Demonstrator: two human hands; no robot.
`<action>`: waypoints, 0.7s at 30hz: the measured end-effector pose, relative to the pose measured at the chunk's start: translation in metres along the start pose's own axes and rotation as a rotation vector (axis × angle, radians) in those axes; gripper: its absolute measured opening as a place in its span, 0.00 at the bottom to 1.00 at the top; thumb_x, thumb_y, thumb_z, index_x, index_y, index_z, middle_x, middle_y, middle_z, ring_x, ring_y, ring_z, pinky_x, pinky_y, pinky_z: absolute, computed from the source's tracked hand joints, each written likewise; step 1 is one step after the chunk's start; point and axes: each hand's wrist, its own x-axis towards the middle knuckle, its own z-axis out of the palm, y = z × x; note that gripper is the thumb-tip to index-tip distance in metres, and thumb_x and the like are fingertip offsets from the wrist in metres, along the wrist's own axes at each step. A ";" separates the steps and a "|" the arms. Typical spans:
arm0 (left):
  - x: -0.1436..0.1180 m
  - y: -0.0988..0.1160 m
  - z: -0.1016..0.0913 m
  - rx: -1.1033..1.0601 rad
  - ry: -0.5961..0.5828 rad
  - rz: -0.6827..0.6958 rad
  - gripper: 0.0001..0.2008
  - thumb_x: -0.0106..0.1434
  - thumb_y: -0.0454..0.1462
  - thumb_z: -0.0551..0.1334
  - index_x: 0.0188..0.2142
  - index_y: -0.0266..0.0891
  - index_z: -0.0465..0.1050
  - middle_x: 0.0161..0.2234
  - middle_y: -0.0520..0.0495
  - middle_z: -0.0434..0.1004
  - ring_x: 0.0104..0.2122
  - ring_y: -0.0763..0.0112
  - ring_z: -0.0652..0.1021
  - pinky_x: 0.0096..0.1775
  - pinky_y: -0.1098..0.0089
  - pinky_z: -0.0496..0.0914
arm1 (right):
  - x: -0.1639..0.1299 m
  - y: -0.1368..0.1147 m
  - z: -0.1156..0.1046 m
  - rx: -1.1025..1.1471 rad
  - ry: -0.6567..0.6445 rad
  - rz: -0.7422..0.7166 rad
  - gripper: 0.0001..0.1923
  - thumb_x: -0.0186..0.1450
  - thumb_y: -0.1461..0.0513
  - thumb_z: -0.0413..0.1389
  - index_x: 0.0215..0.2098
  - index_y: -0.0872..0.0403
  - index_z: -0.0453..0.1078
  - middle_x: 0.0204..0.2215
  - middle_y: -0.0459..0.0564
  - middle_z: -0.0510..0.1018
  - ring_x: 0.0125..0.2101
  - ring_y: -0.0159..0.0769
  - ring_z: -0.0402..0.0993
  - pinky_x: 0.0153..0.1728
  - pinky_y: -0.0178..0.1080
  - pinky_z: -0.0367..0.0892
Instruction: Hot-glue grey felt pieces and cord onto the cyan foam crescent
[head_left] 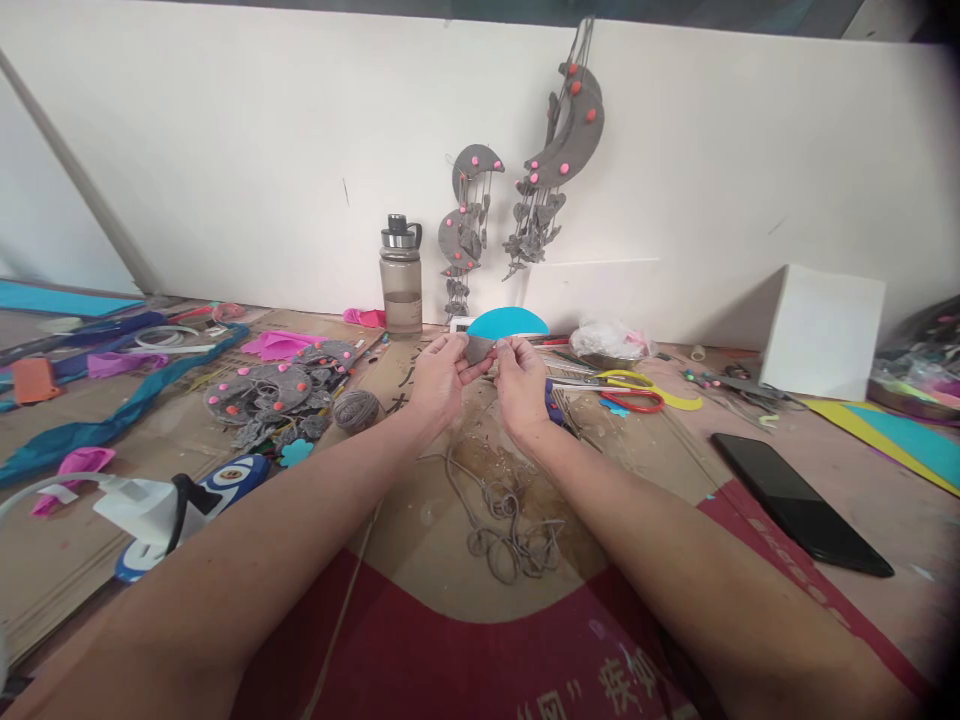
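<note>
Both my hands meet over the middle of the cardboard-covered table. My left hand (441,378) and my right hand (520,380) pinch a small grey felt piece (478,347) between their fingertips. Grey cord (504,515) hangs from it and lies in loose loops on the cardboard below my wrists. A ball of grey yarn (358,408) sits just left of my left hand. Behind my fingers lies a blue foam half-disc (508,322).
Grey felt moons with pink dots (279,390) lie at left; finished ones (559,150) hang on the wall. A water bottle (400,275) stands behind. Scissors (622,390) and a black phone (799,503) lie at right, a white box (825,330) beyond, a glue gun (150,505) near left.
</note>
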 end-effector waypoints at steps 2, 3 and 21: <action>0.002 -0.001 -0.001 -0.012 -0.002 -0.017 0.04 0.56 0.34 0.63 0.30 0.36 0.69 0.33 0.45 0.79 0.32 0.70 0.80 0.46 0.59 0.75 | 0.000 -0.001 0.000 0.019 -0.004 -0.005 0.12 0.62 0.54 0.51 0.26 0.51 0.58 0.22 0.40 0.61 0.23 0.29 0.53 0.26 0.33 0.57; 0.003 -0.001 -0.001 -0.015 -0.001 -0.026 0.03 0.56 0.34 0.62 0.30 0.36 0.70 0.33 0.45 0.79 0.32 0.70 0.80 0.46 0.59 0.75 | 0.000 -0.001 0.000 0.025 -0.006 -0.014 0.12 0.62 0.54 0.51 0.26 0.51 0.58 0.22 0.40 0.61 0.23 0.29 0.53 0.26 0.33 0.57; 0.004 0.000 -0.002 -0.033 -0.089 -0.069 0.06 0.57 0.33 0.66 0.30 0.37 0.68 0.34 0.47 0.78 0.34 0.73 0.80 0.46 0.64 0.75 | 0.005 -0.006 -0.004 -0.090 0.023 -0.087 0.11 0.63 0.55 0.50 0.26 0.52 0.60 0.23 0.42 0.64 0.26 0.30 0.58 0.31 0.35 0.59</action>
